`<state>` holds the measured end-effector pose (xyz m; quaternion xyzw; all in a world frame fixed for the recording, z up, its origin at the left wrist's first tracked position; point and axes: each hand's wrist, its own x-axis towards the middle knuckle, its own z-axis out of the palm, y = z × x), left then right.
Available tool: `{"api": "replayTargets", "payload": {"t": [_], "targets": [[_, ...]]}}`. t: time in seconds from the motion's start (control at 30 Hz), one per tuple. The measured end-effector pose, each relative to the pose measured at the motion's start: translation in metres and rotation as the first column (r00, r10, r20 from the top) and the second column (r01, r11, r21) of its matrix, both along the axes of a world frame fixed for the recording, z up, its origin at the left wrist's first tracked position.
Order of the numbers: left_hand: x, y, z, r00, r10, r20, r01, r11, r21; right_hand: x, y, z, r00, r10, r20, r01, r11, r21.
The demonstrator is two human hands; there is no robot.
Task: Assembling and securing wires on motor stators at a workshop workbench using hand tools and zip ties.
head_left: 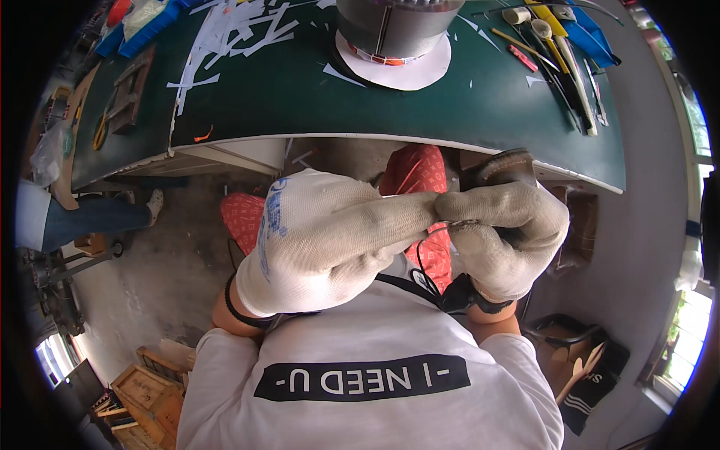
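Both my hands wear white knit gloves and meet in front of my chest, below the table's edge. My left hand [322, 240] stretches its fingers to the right and pinches against my right hand [504, 232]. Between the fingertips sits a small thin metal piece [459, 223], mostly hidden by the gloves. My right hand curls tightly around it. A thin black cord [421, 264] hangs just beneath the hands. My red patterned trousers [417, 171] show behind them.
A green-topped workbench [300, 97] holds a grey cylinder [390, 26] on a white paper disc [409, 73], white paper scraps [225, 37], sticks and tools [559, 52] at right. Another person's leg [90, 216] stands left. Wooden crates [146, 394] lie lower left.
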<state>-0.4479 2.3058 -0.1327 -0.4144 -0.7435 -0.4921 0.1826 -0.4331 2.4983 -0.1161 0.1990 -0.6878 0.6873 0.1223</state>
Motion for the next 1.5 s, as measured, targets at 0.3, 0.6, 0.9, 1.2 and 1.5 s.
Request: {"api": "replayTargets", "payload": {"t": [0.3,0.6,0.9,1.2,1.5], "targets": [[-0.004,-0.005,0.003,0.249,-0.258,0.934,0.074,0.966,0.247,-0.041,0.017,-0.019,0.893,0.231,-0.387,-0.034,0.890,0.454],[-0.010,0.000,-0.010,0.147,-0.224,0.964,0.060,0.974,0.217,-0.019,0.015,-0.058,0.987,0.143,0.070,-0.151,0.980,0.131],[-0.012,0.007,-0.020,0.236,-0.159,0.959,0.058,0.987,0.150,-0.021,0.032,-0.068,0.724,0.412,0.553,-0.241,0.903,-0.357],[-0.011,0.005,-0.018,0.263,-0.175,0.949,0.058,0.985,0.165,-0.026,0.035,-0.046,0.926,0.153,0.345,-0.217,0.964,0.155],[-0.004,0.007,-0.010,0.404,-0.119,0.907,0.013,0.992,0.124,-0.017,0.029,-0.046,0.916,0.127,0.380,-0.161,0.985,0.059]]}}
